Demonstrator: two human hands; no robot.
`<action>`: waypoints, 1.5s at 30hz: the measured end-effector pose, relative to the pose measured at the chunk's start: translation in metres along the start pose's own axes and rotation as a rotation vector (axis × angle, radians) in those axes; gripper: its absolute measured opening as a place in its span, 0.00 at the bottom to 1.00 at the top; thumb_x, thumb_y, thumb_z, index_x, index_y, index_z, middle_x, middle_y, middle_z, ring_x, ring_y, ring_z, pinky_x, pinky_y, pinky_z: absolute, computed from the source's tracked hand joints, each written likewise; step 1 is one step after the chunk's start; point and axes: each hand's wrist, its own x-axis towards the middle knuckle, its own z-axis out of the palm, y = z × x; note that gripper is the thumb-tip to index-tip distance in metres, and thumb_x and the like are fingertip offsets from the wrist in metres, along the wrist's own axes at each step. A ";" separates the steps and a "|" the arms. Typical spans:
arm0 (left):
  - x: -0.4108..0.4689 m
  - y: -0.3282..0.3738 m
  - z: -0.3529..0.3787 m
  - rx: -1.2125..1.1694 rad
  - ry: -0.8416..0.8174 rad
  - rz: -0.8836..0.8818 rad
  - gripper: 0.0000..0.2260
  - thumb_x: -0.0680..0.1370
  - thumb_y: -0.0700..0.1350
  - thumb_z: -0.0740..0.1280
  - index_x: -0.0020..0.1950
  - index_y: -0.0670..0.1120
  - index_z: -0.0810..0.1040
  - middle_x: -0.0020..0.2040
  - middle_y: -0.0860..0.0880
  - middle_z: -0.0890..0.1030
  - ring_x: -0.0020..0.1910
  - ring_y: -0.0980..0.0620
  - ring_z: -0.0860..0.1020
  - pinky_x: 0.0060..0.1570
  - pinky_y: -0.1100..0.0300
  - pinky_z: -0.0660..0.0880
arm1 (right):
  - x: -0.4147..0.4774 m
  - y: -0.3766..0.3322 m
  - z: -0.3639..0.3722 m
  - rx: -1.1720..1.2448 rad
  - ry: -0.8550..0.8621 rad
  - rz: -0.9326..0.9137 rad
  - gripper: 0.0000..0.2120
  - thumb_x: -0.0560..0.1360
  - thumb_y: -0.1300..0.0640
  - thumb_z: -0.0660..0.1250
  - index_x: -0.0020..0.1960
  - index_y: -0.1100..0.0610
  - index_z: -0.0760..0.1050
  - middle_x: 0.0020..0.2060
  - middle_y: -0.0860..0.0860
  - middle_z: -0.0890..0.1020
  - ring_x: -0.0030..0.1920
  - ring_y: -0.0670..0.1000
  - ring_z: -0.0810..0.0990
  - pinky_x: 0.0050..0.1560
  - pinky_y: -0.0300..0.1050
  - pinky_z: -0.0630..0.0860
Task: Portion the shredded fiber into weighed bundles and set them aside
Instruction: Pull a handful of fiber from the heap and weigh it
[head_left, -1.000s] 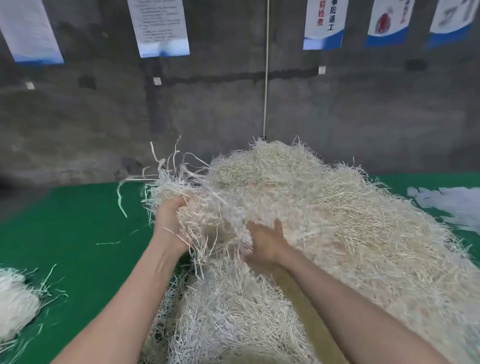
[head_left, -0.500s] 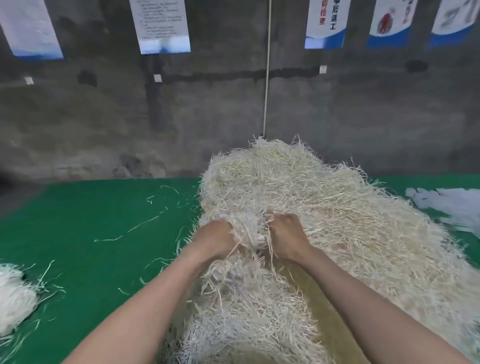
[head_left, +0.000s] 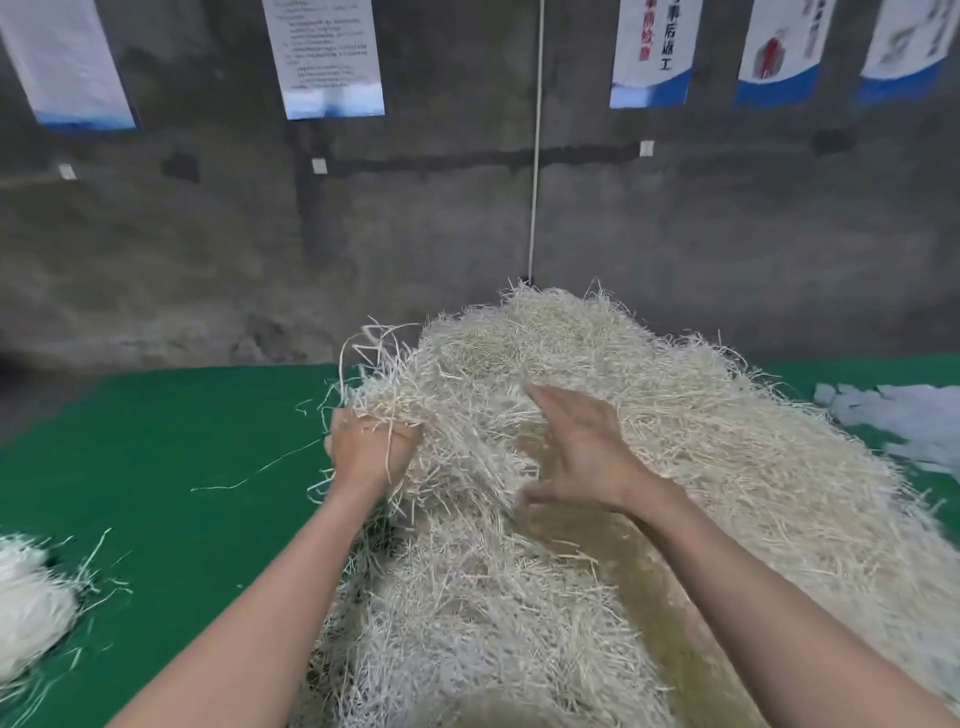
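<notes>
Here's the big heap of pale cream shredded fiber (head_left: 675, 467), filling the middle and right of the flat green mat (head_left: 156, 467) and rising toward the rough grey concrete wall (head_left: 208, 234). The left hand (head_left: 366, 457) is at the heap's left edge, fingers curled tight round a tuft of long strands (head_left: 384, 384) that fans up over the knuckles and hides the fingertips. The right hand (head_left: 582, 452) lies palm down on the slope just beside it, fingers spread and straight, slightly blurred, holding nothing. Both bare forearms cross the near part of the heap. Far left, a small white fiber bundle (head_left: 26, 613) sits well apart, with stray strands between. Far right, pale torn scraps (head_left: 904, 421) lie on the green. Behind, white posters with blue bottom bands (head_left: 327, 57) hang on the wall, and a thin white cord (head_left: 535, 156) drops to the heap's peak.
</notes>
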 end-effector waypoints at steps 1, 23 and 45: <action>-0.003 0.005 -0.001 -0.128 -0.014 -0.020 0.11 0.75 0.50 0.67 0.39 0.44 0.78 0.61 0.37 0.75 0.67 0.37 0.68 0.72 0.46 0.56 | 0.004 -0.013 0.002 0.029 0.007 -0.043 0.58 0.59 0.34 0.71 0.75 0.42 0.37 0.75 0.46 0.50 0.75 0.49 0.48 0.72 0.50 0.40; -0.016 0.021 0.002 0.137 -0.004 0.163 0.12 0.74 0.34 0.59 0.31 0.42 0.68 0.50 0.40 0.80 0.44 0.45 0.81 0.45 0.51 0.79 | -0.008 -0.008 0.036 -0.070 -0.090 0.160 0.20 0.75 0.52 0.67 0.65 0.53 0.68 0.45 0.48 0.77 0.43 0.49 0.75 0.44 0.40 0.74; -0.007 0.026 -0.031 -1.414 0.033 -0.513 0.26 0.80 0.56 0.56 0.74 0.42 0.60 0.68 0.43 0.70 0.67 0.44 0.69 0.64 0.50 0.69 | -0.018 -0.007 0.003 0.152 -0.327 0.178 0.30 0.71 0.50 0.73 0.69 0.48 0.66 0.64 0.47 0.74 0.62 0.49 0.74 0.65 0.42 0.69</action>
